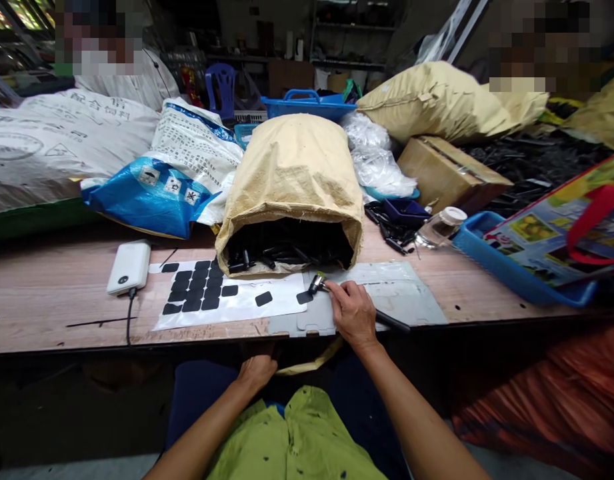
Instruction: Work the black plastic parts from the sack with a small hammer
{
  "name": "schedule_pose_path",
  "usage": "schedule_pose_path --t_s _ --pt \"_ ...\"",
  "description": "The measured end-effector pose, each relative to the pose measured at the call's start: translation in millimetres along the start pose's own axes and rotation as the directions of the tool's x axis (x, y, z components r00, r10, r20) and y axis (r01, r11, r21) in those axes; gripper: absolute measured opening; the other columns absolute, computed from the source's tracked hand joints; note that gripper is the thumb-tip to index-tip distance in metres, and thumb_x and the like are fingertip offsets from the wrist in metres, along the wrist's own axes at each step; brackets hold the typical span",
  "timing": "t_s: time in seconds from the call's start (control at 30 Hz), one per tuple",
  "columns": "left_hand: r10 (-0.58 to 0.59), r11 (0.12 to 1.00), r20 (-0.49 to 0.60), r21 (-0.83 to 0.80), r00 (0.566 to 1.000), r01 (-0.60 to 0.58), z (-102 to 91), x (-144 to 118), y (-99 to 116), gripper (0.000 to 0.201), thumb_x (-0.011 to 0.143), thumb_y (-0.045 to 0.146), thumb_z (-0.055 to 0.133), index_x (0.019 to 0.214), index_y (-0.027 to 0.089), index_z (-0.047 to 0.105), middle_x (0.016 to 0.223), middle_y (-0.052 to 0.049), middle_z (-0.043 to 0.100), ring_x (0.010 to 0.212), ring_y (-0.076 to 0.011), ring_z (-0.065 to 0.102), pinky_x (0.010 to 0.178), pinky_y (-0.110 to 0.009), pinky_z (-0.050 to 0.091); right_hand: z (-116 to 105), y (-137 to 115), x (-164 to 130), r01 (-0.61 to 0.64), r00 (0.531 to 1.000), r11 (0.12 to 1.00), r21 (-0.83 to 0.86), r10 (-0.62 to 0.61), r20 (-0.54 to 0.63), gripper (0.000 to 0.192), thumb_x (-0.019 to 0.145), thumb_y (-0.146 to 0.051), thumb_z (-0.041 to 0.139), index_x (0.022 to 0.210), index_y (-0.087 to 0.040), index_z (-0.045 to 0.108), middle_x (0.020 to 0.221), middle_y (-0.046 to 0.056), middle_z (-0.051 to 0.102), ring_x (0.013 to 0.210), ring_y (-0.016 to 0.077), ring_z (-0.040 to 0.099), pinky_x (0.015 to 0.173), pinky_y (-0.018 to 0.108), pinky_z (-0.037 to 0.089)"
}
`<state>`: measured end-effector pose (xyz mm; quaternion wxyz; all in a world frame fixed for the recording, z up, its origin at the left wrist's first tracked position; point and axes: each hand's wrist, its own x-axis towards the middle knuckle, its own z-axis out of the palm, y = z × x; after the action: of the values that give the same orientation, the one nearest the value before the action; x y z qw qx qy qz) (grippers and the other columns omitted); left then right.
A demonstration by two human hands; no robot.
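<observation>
The scene is seen from a single camera worn on the head, aimed forward and down across a wooden table [47, 293]. The near edge of the table is crossed low in the frame, with both forearms entering from the bottom. An open sack [291, 193] is viewed close, at the centre. The far shelves [351, 33] are caught at the top. No second view is given.

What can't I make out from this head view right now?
- Left hand: fingers curl under the table edge, so whatever it holds is hidden.
- Small hammer: the right hand covers the middle of its handle.
- Black parts in the tan sack: too dark to count or identify.
- Blue tray: contents covered by a printed bag.
</observation>
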<state>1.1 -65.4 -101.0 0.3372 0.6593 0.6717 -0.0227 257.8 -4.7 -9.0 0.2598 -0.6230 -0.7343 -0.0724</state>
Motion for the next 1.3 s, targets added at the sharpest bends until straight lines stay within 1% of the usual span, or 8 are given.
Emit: schedule_pose_path --t_s 0.2,0.4,0.53,0.73,0.93,1.03,1.17,1.3 --pt "0.251 0.964 -0.131 -0.051 0.959 -0.259 -3.3 -24.7 -7.3 0.035 0.095 0.027 0.053 0.125 0.030 0.069 0.112 -0.010 0.076 0.104 -0.0301 0.072 0.089 -0.041 0.056 -0.5 -1.0 0.3 0.003 1.000 1.000 0.002 -0.003 -0.012 0.029 0.101 -0.025 0.055 0.125 -0.027 0.071 0.094 0.005 0.061 0.088 0.0216 0.049 0.078 0.033 0.037" --pt "0.518 0.775 -0.501 -0.068 0.694 -0.628 -61.0 -52.2 31.7 0.021 0.097 0.032 0.056 0.103 0.024 0.074 0.086 -0.005 0.073 0.075 -0.0168 0.069 0.072 -0.027 0.054 0.7 -0.1 0.4 0.000 1.000 1.000 -0.009 0.000 -0.006 0.028 0.101 -0.026 0.056 0.124 -0.028 0.071 0.094 0.005 0.061 0.087 0.0218 0.048 0.078 0.032 0.037" --pt "0.150 0.929 -0.773 -0.102 0.617 -0.355 -129.7 -15.2 52.8 0.027 0.094 0.038 0.057 0.096 0.020 0.076 0.071 -0.002 0.070 0.061 -0.0160 0.063 0.067 -0.028 0.050 1.1 0.0 0.2 -0.001 1.000 1.000 -0.006 0.001 -0.008 0.029 0.101 -0.026 0.055 0.125 -0.027 0.071 0.094 0.005 0.061 0.088 0.0219 0.048 0.078 0.033 0.036" --pt "-0.244 0.970 -0.685 -0.156 0.686 0.188 -195.0 55.3 54.8 0.044 0.081 0.056 0.066 0.099 0.018 0.077 0.087 -0.018 0.076 0.085 -0.0368 0.071 0.071 -0.042 0.051 0.2 -0.5 0.5 0.008 1.000 1.000 0.005 -0.008 -0.022 0.028 0.101 -0.026 0.054 0.123 -0.026 0.072 0.093 0.006 0.061 0.087 0.0218 0.049 0.077 0.032 0.036" --pt "-0.224 0.974 -0.714 -0.155 0.663 0.163 -194.3 49.1 52.1 0.034 0.081 0.051 0.067 0.096 0.022 0.076 0.088 -0.014 0.075 0.087 -0.0347 0.069 0.071 -0.041 0.049 -0.3 -0.7 0.5 0.000 1.000 1.000 0.003 0.000 -0.010 0.028 0.101 -0.025 0.054 0.124 -0.027 0.071 0.093 0.006 0.061 0.088 0.0218 0.049 0.078 0.032 0.036" --pt "0.002 0.993 -0.778 -0.074 0.628 -0.095 -179.4 26.6 50.5 0.026 0.082 0.045 0.068 0.094 0.022 0.073 0.091 -0.007 0.073 0.077 -0.0231 0.066 0.070 -0.033 0.048 -0.7 -0.8 0.1 -0.004 1.000 1.000 0.003 0.004 0.003 0.028 0.101 -0.026 0.054 0.125 -0.028 0.070 0.095 0.006 0.061 0.089 0.0220 0.049 0.078 0.033 0.036" --pt "0.393 0.869 -0.607 -0.001 0.691 -0.496 -148.3 6.7 47.5 0.016 0.087 0.037 0.069 0.097 0.023 0.069 0.092 -0.001 0.071 0.075 -0.0164 0.063 0.069 -0.028 0.047 -0.7 -0.9 -0.5 -0.014 1.000 1.000 0.004 0.014 0.011 0.029 0.101 -0.026 0.054 0.125 -0.027 0.070 0.095 0.006 0.060 0.089 0.0220 0.048 0.078 0.033 0.036" --pt "0.539 0.803 -0.480 0.046 0.692 -0.594 -124.7 10.7 47.2 0.014 0.086 0.031 0.074 0.095 0.023 0.068 0.092 -0.002 0.070 0.089 -0.0215 0.061 0.080 -0.034 0.047 -1.0 -1.5 -0.6 -0.015 1.000 1.000 0.006 0.015 0.007 0.028 0.101 -0.026 0.054 0.124 -0.027 0.070 0.095 0.006 0.060 0.089 0.0218 0.048 0.078 0.032 0.036"
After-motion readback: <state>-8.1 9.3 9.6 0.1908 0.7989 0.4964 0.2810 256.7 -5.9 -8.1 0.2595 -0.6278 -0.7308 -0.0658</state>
